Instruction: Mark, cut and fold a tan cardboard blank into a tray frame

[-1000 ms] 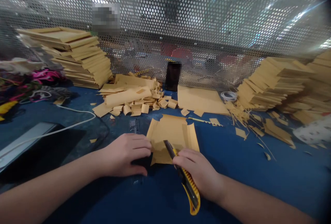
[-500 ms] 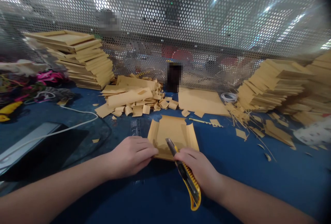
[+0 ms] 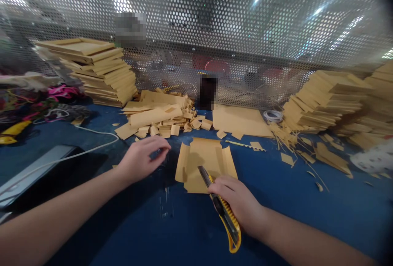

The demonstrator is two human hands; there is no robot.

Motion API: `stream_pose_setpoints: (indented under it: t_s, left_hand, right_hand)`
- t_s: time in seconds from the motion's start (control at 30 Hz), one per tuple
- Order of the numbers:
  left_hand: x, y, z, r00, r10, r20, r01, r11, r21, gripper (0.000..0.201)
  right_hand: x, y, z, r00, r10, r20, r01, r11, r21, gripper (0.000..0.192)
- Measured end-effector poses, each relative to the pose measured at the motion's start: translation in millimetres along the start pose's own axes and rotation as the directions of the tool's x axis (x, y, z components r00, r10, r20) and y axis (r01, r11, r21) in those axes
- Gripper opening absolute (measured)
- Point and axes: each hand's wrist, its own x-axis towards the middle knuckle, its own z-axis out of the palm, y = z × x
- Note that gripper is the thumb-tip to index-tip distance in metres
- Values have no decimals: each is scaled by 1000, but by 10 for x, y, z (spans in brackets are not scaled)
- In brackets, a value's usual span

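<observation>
My right hand [image 3: 238, 200] is wrapped round a yellow utility knife [image 3: 225, 215], its blade end pointing up and left over a tan cardboard piece [image 3: 204, 157]. The cardboard lies flat on the blue table, with raised, curled side flaps and notched corners. My right fingers rest near its lower right edge. Left of the cardboard and apart from it, my left hand [image 3: 139, 157] is closed, thumb and forefinger curved together at the tips. A dark, blurred patch lies under those fingertips, and I cannot make out what they hold.
Stacked cardboard trays [image 3: 104, 71] stand back left, more stacks [image 3: 325, 98] at the right. Between them are a scrap heap [image 3: 156, 114], a flat sheet [image 3: 241, 120] and a tape roll [image 3: 272, 115]. A white cable [image 3: 92, 147] crosses a grey box [image 3: 39, 167]. Perforated metal [image 3: 190, 20] rises behind.
My left hand has left the cardboard's edge and moved up and left, to where a dark marked item lay. The cardboard's front flap now lies flatter. My right hand and the knife barely moved.
</observation>
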Motion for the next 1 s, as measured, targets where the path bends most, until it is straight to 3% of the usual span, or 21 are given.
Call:
stream_pose_setpoints:
  t_s: [0.13, 0.2, 0.3, 0.4, 0.47, 0.53, 0.6, 0.7, 0.83, 0.93, 1.0]
  left_hand:
    - [39, -245, -21, 967, -236, -94, 247, 960, 128, 27]
    - [41, -279, 4, 962, -254, -97, 266, 953, 147, 37]
    - [28, -240, 46, 979, -199, -33, 202, 961, 187, 39]
    - [11, -152, 62, 989, -108, 104, 89, 981, 175, 34]
    - [1, -83, 59, 981, -42, 188, 20, 993, 119, 32]
    - [-7, -9, 54, 969, 12, 247, -32, 996, 78, 33]
    - [-16, 61, 55, 952, 55, 301, -78, 995, 67, 36]
    - [-24, 130, 76, 915, 146, 376, -178, 983, 52, 33]
    - [-22, 153, 129, 901, 245, 359, -251, 967, -29, 22]
    - [-27, 157, 152, 916, 251, 313, -256, 966, -25, 22]
    - [-40, 160, 145, 929, 247, 274, -253, 967, -14, 24]
  right_hand:
    - [-31, 27, 30, 997, -76, -25, 74, 996, -54, 16]
    - [-44, 13, 31, 991, -113, -65, 109, 992, -61, 16]
    - [-50, -31, -7, 970, -147, -193, 144, 989, -27, 18]
    - [-34, -28, -94, 916, 36, -400, 8, 994, 108, 27]
    - [-11, 37, -178, 827, 239, -509, -147, 966, 215, 27]
    - [18, 142, -276, 749, 357, -558, -203, 926, 319, 26]
    - [45, 255, -376, 743, 414, -526, -164, 874, 457, 30]
    - [67, 383, -488, 780, 448, -437, -121, 793, 597, 43]
    - [46, 503, -524, 830, 448, -332, -89, 694, 714, 46]
    - [6, 614, -495, 800, 515, -308, -45, 563, 825, 31]
    - [-20, 677, -473, 771, 560, -303, -72, 550, 832, 24]
